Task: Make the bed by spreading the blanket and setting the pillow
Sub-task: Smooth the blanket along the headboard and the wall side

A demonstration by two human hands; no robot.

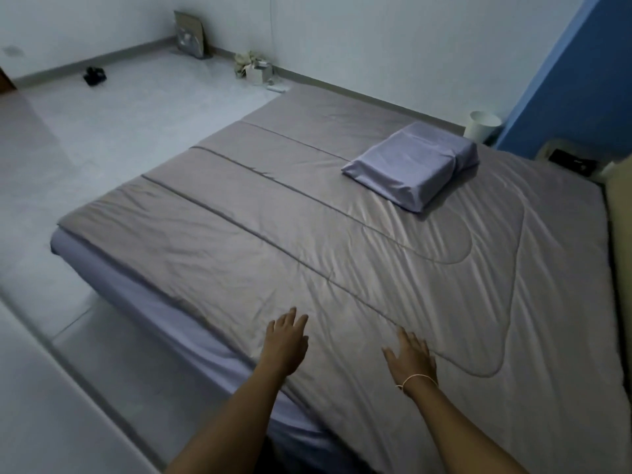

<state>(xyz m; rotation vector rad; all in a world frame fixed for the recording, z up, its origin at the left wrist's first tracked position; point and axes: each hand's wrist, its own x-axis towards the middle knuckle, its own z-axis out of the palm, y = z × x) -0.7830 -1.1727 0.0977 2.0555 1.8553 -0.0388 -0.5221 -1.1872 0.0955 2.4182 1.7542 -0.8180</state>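
Bed = low mattress on floor, lilac sheet showing only along near-left edge, prob. bc blanket sits a bit inboard there. Blanket, grey quilted, lies spread flat over nearly whole bed, light wrinkles near front, so spreading looks basically done; what's left is smoothing, I'd judge. Pillow, lilac, sits on top of blanket twd far-right/head end, slightly angled, well apart from both hands, looks already set. Left hand palm down at blanket's near-left edge, fingers loosely spread, nothing pinched, placed to flatten or tug edge. Right hand palm down on or just over blanket, fingers spread, empty; contact w/ cloth can't tell for sure. Thin band on right wrist.
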